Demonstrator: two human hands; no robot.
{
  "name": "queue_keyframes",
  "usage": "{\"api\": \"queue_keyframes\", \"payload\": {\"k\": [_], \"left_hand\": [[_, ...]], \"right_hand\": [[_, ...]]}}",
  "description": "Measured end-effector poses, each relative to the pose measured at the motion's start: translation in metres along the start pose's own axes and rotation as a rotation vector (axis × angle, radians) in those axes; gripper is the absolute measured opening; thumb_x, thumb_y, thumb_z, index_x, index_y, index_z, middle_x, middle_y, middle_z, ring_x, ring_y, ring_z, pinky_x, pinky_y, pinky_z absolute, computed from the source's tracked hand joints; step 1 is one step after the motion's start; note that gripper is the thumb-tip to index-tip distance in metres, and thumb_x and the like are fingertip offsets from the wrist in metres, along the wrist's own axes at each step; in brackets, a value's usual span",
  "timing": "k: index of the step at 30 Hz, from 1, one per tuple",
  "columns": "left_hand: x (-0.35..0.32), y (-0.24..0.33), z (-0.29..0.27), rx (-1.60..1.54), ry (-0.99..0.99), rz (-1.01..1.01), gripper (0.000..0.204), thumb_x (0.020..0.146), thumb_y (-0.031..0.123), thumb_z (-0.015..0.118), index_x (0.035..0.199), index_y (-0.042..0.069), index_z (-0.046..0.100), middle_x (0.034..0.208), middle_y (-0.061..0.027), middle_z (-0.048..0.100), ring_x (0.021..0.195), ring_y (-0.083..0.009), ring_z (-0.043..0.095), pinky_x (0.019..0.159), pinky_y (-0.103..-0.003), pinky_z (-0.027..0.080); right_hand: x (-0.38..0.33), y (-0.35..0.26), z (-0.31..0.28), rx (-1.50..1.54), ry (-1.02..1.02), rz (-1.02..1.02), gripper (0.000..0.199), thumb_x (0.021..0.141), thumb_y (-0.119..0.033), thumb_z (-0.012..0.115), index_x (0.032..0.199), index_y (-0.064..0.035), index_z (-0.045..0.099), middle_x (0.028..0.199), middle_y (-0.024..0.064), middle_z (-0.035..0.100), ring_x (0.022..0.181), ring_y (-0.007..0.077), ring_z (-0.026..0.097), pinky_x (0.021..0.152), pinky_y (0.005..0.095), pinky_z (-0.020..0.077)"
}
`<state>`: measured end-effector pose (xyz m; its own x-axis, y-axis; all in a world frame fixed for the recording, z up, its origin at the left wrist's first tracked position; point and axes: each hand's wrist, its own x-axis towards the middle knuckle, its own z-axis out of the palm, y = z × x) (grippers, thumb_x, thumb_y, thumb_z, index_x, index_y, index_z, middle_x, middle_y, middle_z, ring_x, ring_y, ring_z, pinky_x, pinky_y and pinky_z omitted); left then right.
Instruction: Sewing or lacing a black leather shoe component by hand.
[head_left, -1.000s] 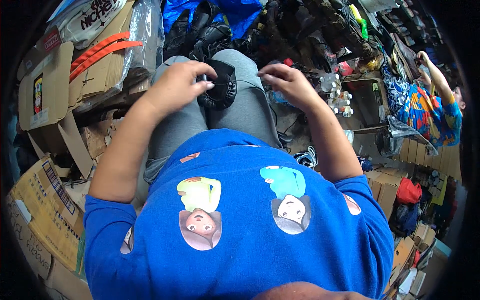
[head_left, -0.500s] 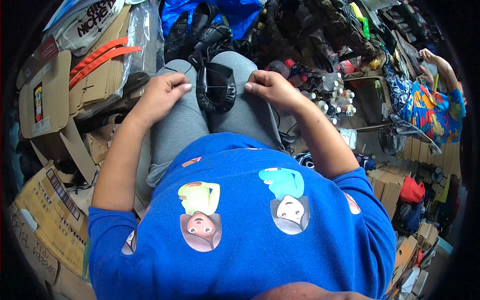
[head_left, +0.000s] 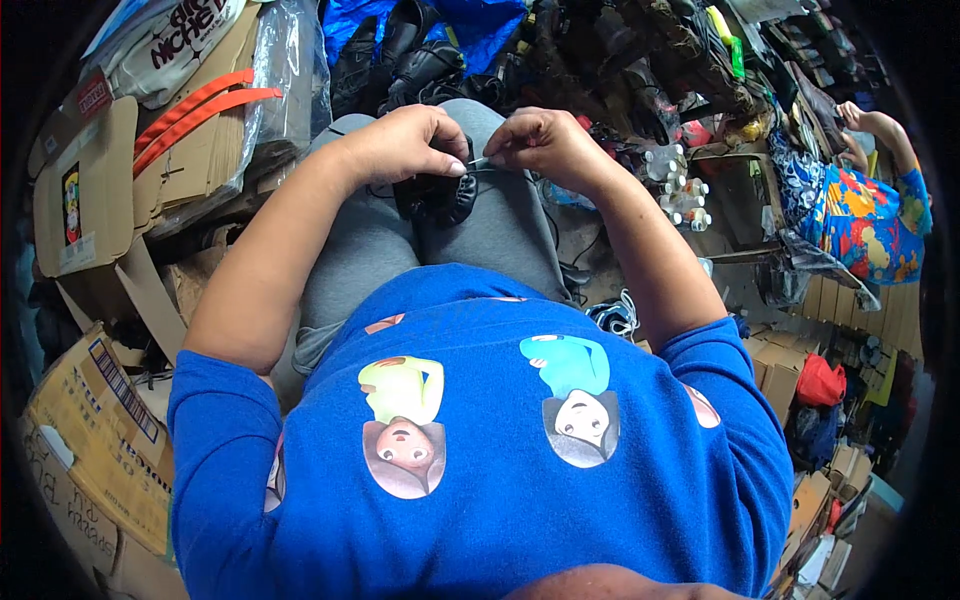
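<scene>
A black shoe lies across my lap between my knees, its gathered toe end toward me; my hands cover much of the rest. My left hand is closed in a pinch just over the shoe. Beside it, my right hand also pinches, palm down. Between the two sets of fingertips runs a thin shiny strand, too fine to tell whether thread or needle. Dark thread hangs below my left hand against my grey trousers.
Several black shoes lie beyond my knees by a blue plastic sheet. Small bottles stand at the right. Flattened cardboard with orange strips leans at the left. Another person's arm shows at the far right.
Both hands have come together over the shoe from its two sides, the left moving right and slightly up. The strand stretched across the shoe now shows only as a short piece between the fingertips.
</scene>
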<state>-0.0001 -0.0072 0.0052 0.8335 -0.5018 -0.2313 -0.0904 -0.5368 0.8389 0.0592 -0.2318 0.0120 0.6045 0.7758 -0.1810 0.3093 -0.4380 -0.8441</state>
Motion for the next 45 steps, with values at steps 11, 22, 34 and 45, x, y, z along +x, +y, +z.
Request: {"api": "queue_keyframes", "payload": {"k": [11, 22, 34, 45], "left_hand": [[-0.001, -0.012, 0.007, -0.579, -0.068, -0.134, 0.023, 0.075, 0.014, 0.072, 0.090, -0.002, 0.066, 0.091, -0.0032, 0.063, 0.086, -0.0119, 0.057, 0.081, -0.026, 0.044], [-0.007, -0.014, 0.007, -0.507, -0.188, -0.099, 0.035, 0.079, 0.012, 0.066, 0.112, 0.001, 0.064, 0.094, -0.0029, 0.059, 0.100, -0.0147, 0.055, 0.093, -0.027, 0.039], [0.000, -0.013, 0.008, -0.229, -0.186, -0.003, 0.036, 0.075, -0.002, 0.063, 0.110, 0.001, 0.064, 0.100, -0.0085, 0.069, 0.091, -0.0127, 0.063, 0.085, -0.027, 0.048], [0.006, -0.025, 0.020, -0.119, 0.181, 0.051, 0.019, 0.065, 0.001, 0.072, 0.083, 0.002, 0.066, 0.083, -0.0057, 0.061, 0.082, -0.0175, 0.061, 0.078, -0.029, 0.048]], "right_hand": [[-0.002, 0.013, 0.014, 0.019, -0.030, -0.148, 0.016, 0.070, -0.005, 0.074, 0.086, -0.0098, 0.071, 0.080, 0.0021, 0.060, 0.082, 0.0132, 0.059, 0.073, 0.0276, 0.0472], [-0.037, 0.010, 0.045, -0.092, 0.239, -0.156, 0.024, 0.070, -0.001, 0.070, 0.091, -0.0123, 0.071, 0.080, 0.0044, 0.060, 0.076, 0.0164, 0.061, 0.068, 0.0278, 0.0492], [-0.013, -0.033, 0.024, -0.691, -0.117, -0.233, 0.015, 0.076, -0.005, 0.061, 0.086, -0.0092, 0.070, 0.080, 0.0132, 0.060, 0.077, 0.0307, 0.062, 0.069, 0.0400, 0.0489], [0.002, -0.022, 0.027, -0.337, -0.186, 0.082, 0.020, 0.075, -0.013, 0.068, 0.094, -0.0100, 0.071, 0.088, 0.0129, 0.068, 0.080, 0.0252, 0.067, 0.074, 0.0336, 0.0512]]}}
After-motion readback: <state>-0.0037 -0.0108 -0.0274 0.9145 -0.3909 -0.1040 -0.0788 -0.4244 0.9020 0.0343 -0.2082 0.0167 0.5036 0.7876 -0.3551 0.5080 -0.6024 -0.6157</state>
